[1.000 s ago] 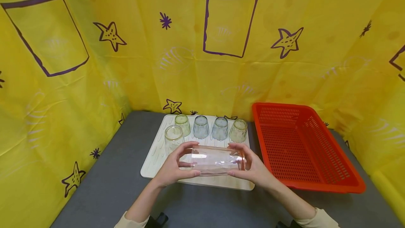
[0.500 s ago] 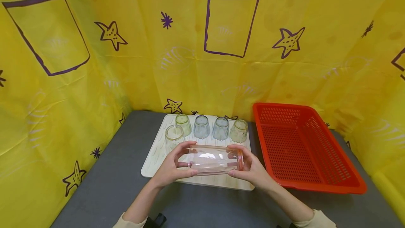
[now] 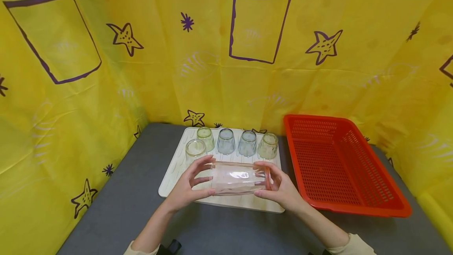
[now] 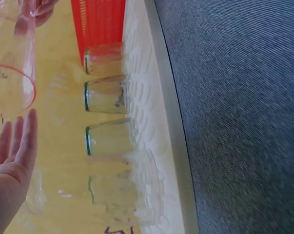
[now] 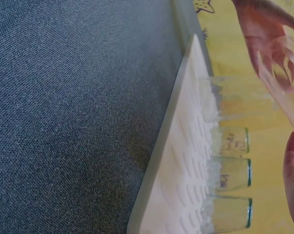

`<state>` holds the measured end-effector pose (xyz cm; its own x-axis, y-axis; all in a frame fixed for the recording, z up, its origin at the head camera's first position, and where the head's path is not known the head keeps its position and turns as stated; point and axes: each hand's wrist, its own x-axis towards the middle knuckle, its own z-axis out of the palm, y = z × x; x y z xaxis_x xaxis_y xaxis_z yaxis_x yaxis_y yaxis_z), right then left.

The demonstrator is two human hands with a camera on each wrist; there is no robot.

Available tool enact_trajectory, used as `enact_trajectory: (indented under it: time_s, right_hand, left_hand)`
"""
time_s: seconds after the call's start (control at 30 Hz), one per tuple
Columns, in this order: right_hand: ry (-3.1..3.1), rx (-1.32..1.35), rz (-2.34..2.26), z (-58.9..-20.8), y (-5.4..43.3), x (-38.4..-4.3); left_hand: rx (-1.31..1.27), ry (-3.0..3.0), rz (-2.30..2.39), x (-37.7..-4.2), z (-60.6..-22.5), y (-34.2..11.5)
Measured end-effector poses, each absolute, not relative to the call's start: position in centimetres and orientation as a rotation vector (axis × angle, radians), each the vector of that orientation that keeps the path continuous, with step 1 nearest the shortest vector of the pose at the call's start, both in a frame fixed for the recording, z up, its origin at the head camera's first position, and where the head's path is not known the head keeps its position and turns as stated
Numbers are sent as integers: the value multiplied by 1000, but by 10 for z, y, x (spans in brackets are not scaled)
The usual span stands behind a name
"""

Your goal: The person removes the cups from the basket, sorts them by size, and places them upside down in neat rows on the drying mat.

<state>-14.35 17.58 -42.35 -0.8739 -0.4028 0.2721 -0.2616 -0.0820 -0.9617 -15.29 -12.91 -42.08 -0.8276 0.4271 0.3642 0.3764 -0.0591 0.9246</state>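
In the head view a tall, clear pinkish glass (image 3: 237, 178) lies sideways in the air over the front of a white tray (image 3: 169, 183). My right hand (image 3: 283, 190) grips its right end, thumb on the near side and fingers on the far side. At the other end, my left hand (image 3: 188, 182) is spread around the glass with fingertips right at its rim. In the left wrist view the left fingers (image 4: 26, 144) are straight, just below the reddish rim. Behind the glass, an upturned tall clear glass (image 3: 195, 148) stands on the tray.
Several small upturned tumblers line the tray's back edge, among them a green tumbler (image 3: 206, 140) and a blue tumbler (image 3: 226, 141). A red plastic basket (image 3: 354, 209) stands right of the tray on the grey tabletop (image 3: 226, 231). Yellow patterned cloth (image 3: 212, 78) encloses the back and sides.
The left hand has drawn back to the left, its fingers loosening from the glass's end. The glass, still in the right hand, has shifted slightly left and turned a little.
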Motion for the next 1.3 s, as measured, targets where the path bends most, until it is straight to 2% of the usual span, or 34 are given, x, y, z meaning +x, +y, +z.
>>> enact_trajectory:
  time_s: [0.13, 0.27, 0.43, 0.6, 0.73, 0.97, 1.3]
  right_hand:
    - [2118, -694, -2091, -423, 176, -146]
    - [2231, -604, -2032, -423, 176, -149]
    - [2339, -484, -1979, -422, 175, -154]
    - [2476, -370, -1865, -415, 171, -159]
    - [2653, -319, -1674, -406, 168, -165]
    - [2888, -437, -1395, -393, 160, -179]
    - [3003, -616, -1054, -385, 146, -198]
  left_hand:
    - [988, 2170, 2209, -151, -422, -143]
    - [939, 2312, 2359, -151, -427, -157]
    - [607, 2584, 2333, -156, -438, -176]
    - [205, 2721, 1999, -160, -449, -193]
    - [13, 2741, 1752, -164, -457, -203]
    - [-140, 2714, 1521, -163, -462, -211]
    - [-165, 2716, 1424, -163, -468, -213]
